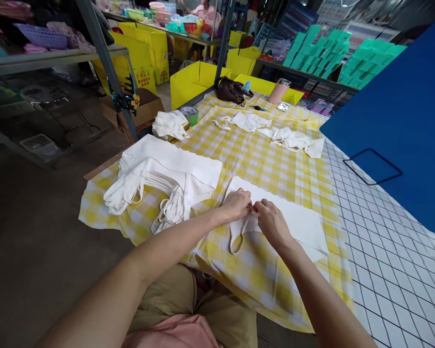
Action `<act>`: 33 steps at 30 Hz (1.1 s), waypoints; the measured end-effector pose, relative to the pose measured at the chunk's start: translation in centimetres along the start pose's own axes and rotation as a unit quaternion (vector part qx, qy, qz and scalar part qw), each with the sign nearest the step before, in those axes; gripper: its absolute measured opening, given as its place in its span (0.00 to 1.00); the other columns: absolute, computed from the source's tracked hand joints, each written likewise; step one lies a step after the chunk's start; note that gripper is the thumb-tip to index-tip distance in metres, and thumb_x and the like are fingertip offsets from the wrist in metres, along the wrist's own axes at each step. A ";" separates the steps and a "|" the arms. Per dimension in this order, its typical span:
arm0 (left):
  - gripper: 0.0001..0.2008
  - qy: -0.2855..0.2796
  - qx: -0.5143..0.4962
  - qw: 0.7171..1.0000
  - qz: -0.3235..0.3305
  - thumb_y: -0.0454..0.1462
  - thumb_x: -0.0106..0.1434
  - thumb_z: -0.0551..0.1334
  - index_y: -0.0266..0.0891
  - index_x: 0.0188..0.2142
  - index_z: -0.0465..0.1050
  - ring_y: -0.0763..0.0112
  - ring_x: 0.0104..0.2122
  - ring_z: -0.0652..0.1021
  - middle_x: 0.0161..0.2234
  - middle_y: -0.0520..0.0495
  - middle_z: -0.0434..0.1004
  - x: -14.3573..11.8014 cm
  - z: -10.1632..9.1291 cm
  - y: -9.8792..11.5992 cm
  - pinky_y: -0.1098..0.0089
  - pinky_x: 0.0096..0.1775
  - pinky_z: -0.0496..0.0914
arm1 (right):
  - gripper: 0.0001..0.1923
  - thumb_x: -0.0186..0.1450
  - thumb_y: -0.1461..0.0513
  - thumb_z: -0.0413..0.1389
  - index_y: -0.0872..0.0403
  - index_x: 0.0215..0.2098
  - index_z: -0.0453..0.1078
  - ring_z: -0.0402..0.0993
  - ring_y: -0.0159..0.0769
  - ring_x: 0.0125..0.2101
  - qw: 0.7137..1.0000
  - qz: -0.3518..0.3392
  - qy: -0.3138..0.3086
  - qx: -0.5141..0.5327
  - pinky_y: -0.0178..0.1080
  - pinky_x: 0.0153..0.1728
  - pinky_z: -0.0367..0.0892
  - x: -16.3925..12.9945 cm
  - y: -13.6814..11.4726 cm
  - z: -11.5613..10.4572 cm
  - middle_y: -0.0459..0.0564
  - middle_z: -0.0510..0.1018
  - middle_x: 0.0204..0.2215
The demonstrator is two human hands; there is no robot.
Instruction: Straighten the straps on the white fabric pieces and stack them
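Observation:
A white strapped garment point(300, 220), maybe a camisole top, lies flat on the yellow checked tablecloth point(271, 270) in front of me. My left hand point(238, 205) pinches it near its upper middle edge. Close by, almost touching, my right hand point(270, 217) has its fingertips closed on the same garment. What exactly the fingertips grip is partly hidden. One thin strap loops down toward me below the left hand. Left of my hands rests a neat stack of similar white garments point(188, 162), their straps bunched toward the near edge.
Loose white garments point(248, 122) lie farther back. A green tape roll point(189, 115), dark handbag point(230, 90) and pink jar point(279, 91) stand near the far edge. On the right are a blue panel point(395, 125) and white grid surface point(380, 256). A metal post point(107, 63) rises at left.

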State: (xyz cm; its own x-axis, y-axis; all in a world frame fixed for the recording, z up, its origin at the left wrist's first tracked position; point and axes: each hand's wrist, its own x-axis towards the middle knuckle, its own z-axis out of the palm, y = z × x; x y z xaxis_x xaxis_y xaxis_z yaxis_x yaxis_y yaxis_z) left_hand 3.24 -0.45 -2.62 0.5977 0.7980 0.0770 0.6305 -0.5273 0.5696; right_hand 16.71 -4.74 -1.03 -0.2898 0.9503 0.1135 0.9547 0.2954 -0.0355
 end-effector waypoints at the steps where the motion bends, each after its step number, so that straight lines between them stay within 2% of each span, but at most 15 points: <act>1: 0.05 0.000 0.000 1.000 -0.001 0.32 0.57 0.57 0.36 0.29 0.72 0.65 0.40 0.70 0.33 0.46 0.73 0.0 0.0 0.0 0.69 0.41 0.66 | 0.15 0.54 0.76 0.45 0.55 0.26 0.67 0.66 0.36 0.28 1.000 -0.006 0.009 -0.011 0.34 0.27 0.57 -0.1 -0.1 0.1 0.51 0.71 0.26; 4: 0.06 -0.009 -0.010 1.000 0.007 0.32 0.58 0.57 0.35 0.28 0.73 0.65 0.41 0.70 0.33 0.46 0.73 0.0 -0.2 -0.2 0.69 0.42 0.66 | 0.13 0.58 0.75 0.45 0.55 0.28 0.68 0.65 0.36 0.28 0.997 -0.035 0.069 -0.025 0.34 0.27 0.57 -0.8 -0.4 0.1 0.50 0.71 0.25; 8: 0.07 -0.034 -0.052 0.997 0.056 0.31 0.57 0.58 0.37 0.31 0.75 0.68 0.42 0.71 0.35 0.48 0.73 -0.4 -0.8 -1.0 0.71 0.44 0.66 | 0.10 0.63 0.70 0.48 0.55 0.36 0.68 0.64 0.35 0.30 0.978 -0.109 0.177 0.001 0.34 0.28 0.59 -3.0 -1.4 -0.8 0.49 0.70 0.27; 11: 0.12 -0.062 -0.072 0.992 0.085 0.28 0.54 0.57 0.37 0.36 0.76 0.69 0.42 0.71 0.38 0.47 0.72 -0.9 -1.4 -1.5 0.73 0.45 0.65 | 0.09 0.63 0.71 0.48 0.55 0.37 0.68 0.61 0.34 0.28 0.963 -0.174 0.205 0.023 0.35 0.28 0.58 -5.5 -2.6 -1.6 0.49 0.69 0.27; 13: 0.16 -0.085 -0.078 0.989 0.086 0.26 0.53 0.55 0.37 0.39 0.75 0.70 0.42 0.72 0.41 0.47 0.71 -1.3 -1.7 -1.8 0.73 0.45 0.65 | 0.10 0.63 0.71 0.48 0.56 0.38 0.68 0.59 0.34 0.27 0.958 -0.216 0.184 0.033 0.36 0.27 0.57 -7.3 -3.5 -1.6 0.49 0.68 0.26; 16: 0.20 -0.105 -0.087 0.987 0.084 0.24 0.52 0.52 0.36 0.41 0.74 0.72 0.42 0.73 0.44 0.46 0.69 -1.7 -1.9 -1.9 0.74 0.45 0.66 | 0.11 0.63 0.71 0.47 0.57 0.40 0.68 0.60 0.35 0.27 0.955 -0.270 0.116 0.041 0.38 0.27 0.57 -10.0 -5.1 -0.9 0.50 0.68 0.26; 20: 0.20 -0.106 -0.083 0.987 0.088 0.24 0.52 0.51 0.36 0.41 0.74 0.71 0.43 0.73 0.45 0.46 0.69 -1.9 -1.9 -1.7 0.75 0.46 0.65 | 0.17 0.63 0.72 0.44 0.59 0.48 0.65 0.63 0.38 0.29 0.955 -0.289 0.045 0.055 0.40 0.30 0.61 -13.4 -6.8 0.2 0.52 0.70 0.30; 22: 0.19 -0.098 -0.075 0.990 0.066 0.25 0.53 0.51 0.36 0.42 0.73 0.71 0.43 0.73 0.44 0.46 0.70 -1.6 -2.1 -1.5 0.74 0.47 0.65 | 0.20 0.62 0.72 0.44 0.59 0.52 0.63 0.64 0.38 0.30 0.955 -0.287 0.033 0.071 0.41 0.31 0.62 -14.3 -6.4 0.3 0.52 0.71 0.31; 24: 0.19 -0.063 -0.058 0.996 0.022 0.27 0.55 0.52 0.36 0.44 0.72 0.69 0.44 0.73 0.44 0.46 0.71 -0.9 -2.5 -1.3 0.73 0.48 0.65 | 0.21 0.62 0.71 0.45 0.56 0.53 0.63 0.65 0.37 0.30 0.964 -0.241 0.069 0.087 0.40 0.31 0.62 -14.2 -4.4 0.1 0.51 0.71 0.31; 25: 0.19 -0.036 -0.043 0.998 -0.007 0.27 0.55 0.52 0.36 0.45 0.71 0.69 0.45 0.73 0.45 0.46 0.71 -0.5 -2.7 -1.3 0.72 0.49 0.65 | 0.20 0.63 0.71 0.45 0.55 0.51 0.64 0.65 0.36 0.30 0.973 -0.187 0.099 0.094 0.39 0.30 0.62 -13.7 -2.8 -0.1 0.51 0.71 0.31; 27: 0.19 0.020 -0.003 0.998 -0.066 0.28 0.57 0.52 0.36 0.47 0.70 0.67 0.46 0.72 0.46 0.44 0.70 0.6 -3.1 -1.2 0.71 0.50 0.64 | 0.16 0.63 0.68 0.46 0.55 0.48 0.66 0.67 0.37 0.32 0.983 -0.020 0.152 0.103 0.38 0.31 0.62 -12.1 1.4 -0.9 0.53 0.71 0.33; 28: 0.18 0.044 0.021 0.994 -0.093 0.29 0.58 0.52 0.36 0.47 0.69 0.66 0.46 0.72 0.47 0.43 0.69 1.2 -3.3 -1.2 0.70 0.50 0.64 | 0.15 0.63 0.66 0.47 0.56 0.46 0.67 0.67 0.38 0.33 0.979 0.083 0.148 0.110 0.39 0.32 0.63 -11.2 3.8 -1.3 0.54 0.71 0.35; 29: 0.17 0.061 0.047 0.990 -0.120 0.30 0.59 0.52 0.35 0.48 0.68 0.65 0.47 0.72 0.48 0.42 0.68 1.8 -3.4 -1.2 0.70 0.49 0.65 | 0.14 0.61 0.64 0.48 0.56 0.44 0.67 0.68 0.37 0.32 0.966 0.189 0.133 0.115 0.39 0.32 0.63 -10.2 6.2 -1.7 0.54 0.71 0.36; 31: 0.17 0.070 0.095 0.978 -0.174 0.33 0.60 0.54 0.33 0.49 0.66 0.60 0.47 0.71 0.50 0.38 0.67 2.8 -3.5 -1.3 0.67 0.47 0.66 | 0.12 0.60 0.61 0.48 0.56 0.40 0.68 0.68 0.39 0.33 0.912 0.385 0.076 0.121 0.40 0.33 0.62 -8.4 10.4 -2.4 0.55 0.70 0.38; 33: 0.20 0.052 0.112 0.965 -0.231 0.35 0.59 0.58 0.28 0.50 0.63 0.54 0.48 0.71 0.51 0.31 0.65 3.7 -3.5 -1.6 0.64 0.46 0.66 | 0.12 0.56 0.57 0.53 0.57 0.34 0.68 0.68 0.41 0.31 0.884 0.446 0.045 0.133 0.41 0.30 0.61 -7.0 13.2 -2.7 0.55 0.72 0.33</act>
State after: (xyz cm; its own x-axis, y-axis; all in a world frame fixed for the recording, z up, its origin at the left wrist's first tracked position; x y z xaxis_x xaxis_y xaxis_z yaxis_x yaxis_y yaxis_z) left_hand 2.74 4.35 -0.41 0.1821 0.9818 -0.0539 0.9157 -0.1493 0.3732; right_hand 31.54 -7.79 0.39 0.5881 0.8088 -0.0006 0.7473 -0.5436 -0.3820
